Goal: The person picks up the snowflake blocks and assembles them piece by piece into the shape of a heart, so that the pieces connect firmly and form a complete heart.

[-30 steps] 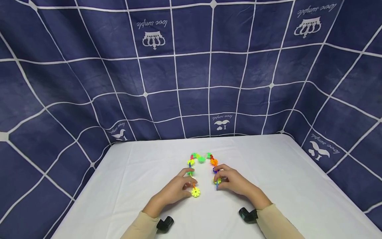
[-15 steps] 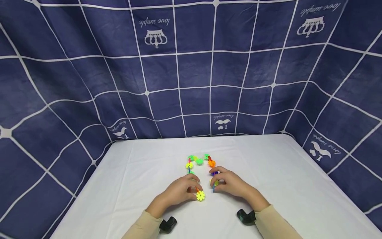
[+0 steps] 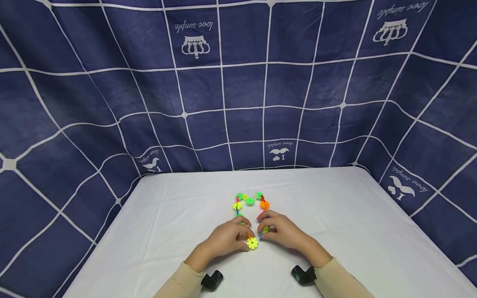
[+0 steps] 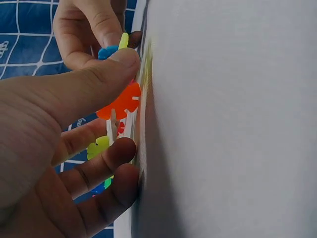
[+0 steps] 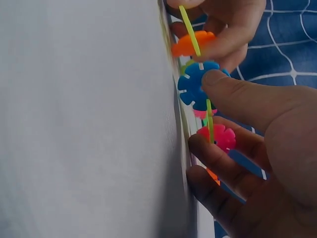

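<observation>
A chain of interlocking snowflake discs (image 3: pixel 250 201) in several colours curves across the white table in a loop with its near side parted. My left hand (image 3: pixel 227 236) pinches the chain's left end, where a yellow disc (image 3: pixel 252 243) sticks out past the thumb. Behind that thumb an orange disc (image 4: pixel 121 101) shows in the left wrist view. The right end is in my right hand (image 3: pixel 285 230), thumb pressed on a blue disc (image 5: pixel 195 87). In the right wrist view the blue disc sits just below the yellow one, the two ends close together.
The white-covered table (image 3: pixel 179 207) extends around both hands. A blue curtain with white grid lines (image 3: pixel 242 87) hangs behind and at both sides. Black wrist-worn devices (image 3: pixel 212 280) sit at each sleeve cuff.
My left hand has shifted right and slightly nearer with the yellow end, and my right hand has moved left. The chain's two ends are now much closer together.
</observation>
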Demonstrator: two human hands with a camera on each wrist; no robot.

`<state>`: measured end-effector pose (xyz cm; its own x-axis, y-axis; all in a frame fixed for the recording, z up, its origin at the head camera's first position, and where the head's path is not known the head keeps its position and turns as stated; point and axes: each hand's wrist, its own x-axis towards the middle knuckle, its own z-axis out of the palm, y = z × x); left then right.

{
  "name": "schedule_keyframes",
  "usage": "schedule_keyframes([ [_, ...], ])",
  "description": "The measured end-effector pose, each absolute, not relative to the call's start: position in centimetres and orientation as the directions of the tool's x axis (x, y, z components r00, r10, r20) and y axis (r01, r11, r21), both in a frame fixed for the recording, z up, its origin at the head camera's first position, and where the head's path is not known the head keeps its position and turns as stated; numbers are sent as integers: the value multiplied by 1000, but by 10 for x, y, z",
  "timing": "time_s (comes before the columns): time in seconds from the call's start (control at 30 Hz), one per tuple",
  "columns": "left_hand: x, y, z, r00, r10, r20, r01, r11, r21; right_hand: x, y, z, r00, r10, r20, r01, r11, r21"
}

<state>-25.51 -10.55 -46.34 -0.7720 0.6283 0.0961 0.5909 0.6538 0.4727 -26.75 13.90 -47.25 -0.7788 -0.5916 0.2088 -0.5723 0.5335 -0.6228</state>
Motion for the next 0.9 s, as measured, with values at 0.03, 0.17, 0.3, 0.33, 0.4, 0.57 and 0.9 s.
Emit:
schedule_keyframes([
  [0.03, -255, -105, -464, -775, 625, 97, 589, 658, 470, -267, 138, -473, -777, -591, 214, -575, 530, -623],
  [0.17, -255, -104, -465, -786, 611, 96, 578, 669, 468, -265, 135, -473, -777, -587, 228, -580, 525, -623],
  [0.3, -255, -103, -465, -794, 600, 96, 568, 677, 468, -265, 132, -474, -785, -576, 228, -573, 532, -623],
  [0.33, -254, -103, -464, -795, 598, 96, 567, 678, 468, -265, 132, -474, -787, -573, 229, -571, 535, -623],
  [0.4, -254, -103, -464, -795, 597, 102, 569, 678, 465, -264, 131, -474, -791, -567, 229, -566, 538, -625],
  [0.57, -253, -103, -464, -796, 595, 113, 574, 682, 453, -264, 129, -475, -798, -557, 231, -556, 533, -637],
  [0.9, -253, -101, -468, -800, 583, 142, 585, 704, 402, -262, 124, -476, -823, -512, 246, -541, 575, -614],
])
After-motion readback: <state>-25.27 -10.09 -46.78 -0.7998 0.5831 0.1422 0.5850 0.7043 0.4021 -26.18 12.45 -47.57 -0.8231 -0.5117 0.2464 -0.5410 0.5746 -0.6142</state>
